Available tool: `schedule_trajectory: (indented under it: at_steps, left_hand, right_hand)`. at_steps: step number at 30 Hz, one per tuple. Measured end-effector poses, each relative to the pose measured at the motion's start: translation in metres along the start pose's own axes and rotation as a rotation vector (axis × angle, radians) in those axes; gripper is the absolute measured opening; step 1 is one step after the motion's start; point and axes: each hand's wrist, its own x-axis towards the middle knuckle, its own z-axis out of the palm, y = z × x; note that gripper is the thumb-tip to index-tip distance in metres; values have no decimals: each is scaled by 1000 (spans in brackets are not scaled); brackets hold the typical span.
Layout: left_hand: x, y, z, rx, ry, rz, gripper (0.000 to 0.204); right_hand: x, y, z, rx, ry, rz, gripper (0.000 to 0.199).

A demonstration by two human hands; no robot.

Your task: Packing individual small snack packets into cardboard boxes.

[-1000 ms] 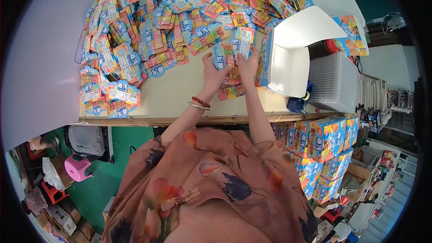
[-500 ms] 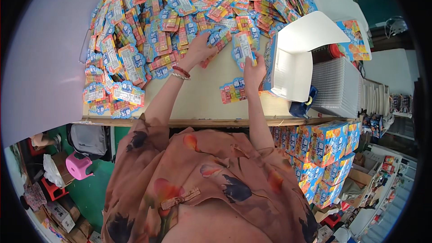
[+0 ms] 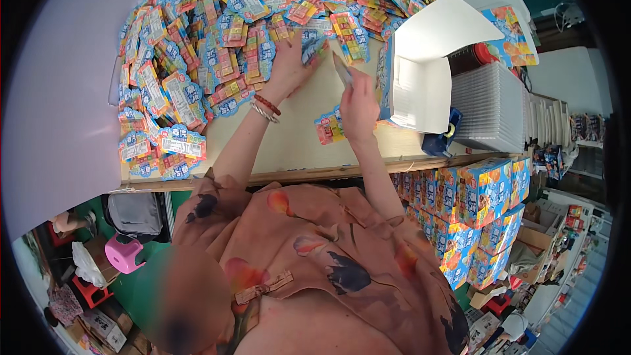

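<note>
My left hand, with red and white bracelets at its wrist, is closed around a colourful candy blister pack at the front of the pile. To its right, my right hand pinches a second blister pack, seen nearly edge-on, its top leaning toward the left hand's pack. A loose blister pack lies on the table, partly hidden by my right hand. The heap of similar packs spreads over the far and left parts of the table.
An open carton, white inside, stands right of my right hand. Beside it are a blue tape dispenser, a stack of clear plastic trays and a red-lidded jar. Printed boxes are stacked below the table's right edge; a pink stool stands lower left.
My right hand has turned its pack from face-up to nearly edge-on and shifted it left, closer to the left hand's pack. The whole view has tilted slightly.
</note>
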Motion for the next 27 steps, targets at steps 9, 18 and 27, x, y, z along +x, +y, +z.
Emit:
schedule_trajectory:
  at_steps: [9,18,27]
  left_hand:
    - [-10,-48,-24,-161,-208,-204,92]
    - [-12,-36,-39,-295,-431,-75,92]
    - [-11,-43,-68,-256,-722,22,80]
  right_hand:
    - [-5,3,4,13,-131,-504,16]
    - [2,-19,-9,366,-249,-410,17]
    - [24,-3,-5,831,-668,-368,23]
